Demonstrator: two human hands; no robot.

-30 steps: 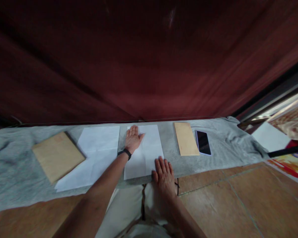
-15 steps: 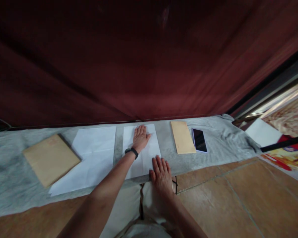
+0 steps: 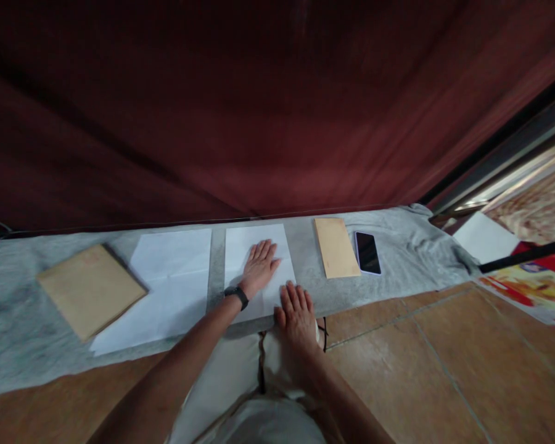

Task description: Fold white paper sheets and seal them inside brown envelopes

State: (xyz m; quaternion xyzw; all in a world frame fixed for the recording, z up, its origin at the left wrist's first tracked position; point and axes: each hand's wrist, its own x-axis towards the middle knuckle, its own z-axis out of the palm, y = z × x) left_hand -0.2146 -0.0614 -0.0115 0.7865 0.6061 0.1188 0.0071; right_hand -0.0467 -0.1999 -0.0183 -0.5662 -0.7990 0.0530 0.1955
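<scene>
**Grey cloth (image 3: 407, 246) below a dark red curtain (image 3: 259, 105): two flat hands on a white sheet**

A long grey fabric cloth is spread on the brown tiled floor (image 3: 420, 357), with the draped dark red curtain behind it. A narrow white paper sheet (image 3: 240, 246) lies near the middle of the cloth and is taken as the landmark here.

The left hand (image 3: 259, 262) is laid palm down on the right half of that sheet, fingers straight and close together, pointing away from the person and slightly to the right. Nothing is gripped; the hand is spread flat. A black wristband (image 3: 237, 294) is worn on its wrist, and the forearm reaches in diagonally from the lower left.

The right hand (image 3: 296, 308) is set palm down at the sheet's near right corner, its fingertips on the paper and its heel past the cloth's near edge. It too is open and flat, holding nothing.

Just left of the sheet a larger creased white paper (image 3: 171, 277) is seen, and further left a broad tan envelope (image 3: 90, 290) partly overlaps it. To the right of the sheet, apart from it, a slim tan envelope (image 3: 335, 246) lies, with a dark-screened phone (image 3: 367, 253) just beside it.
</scene>
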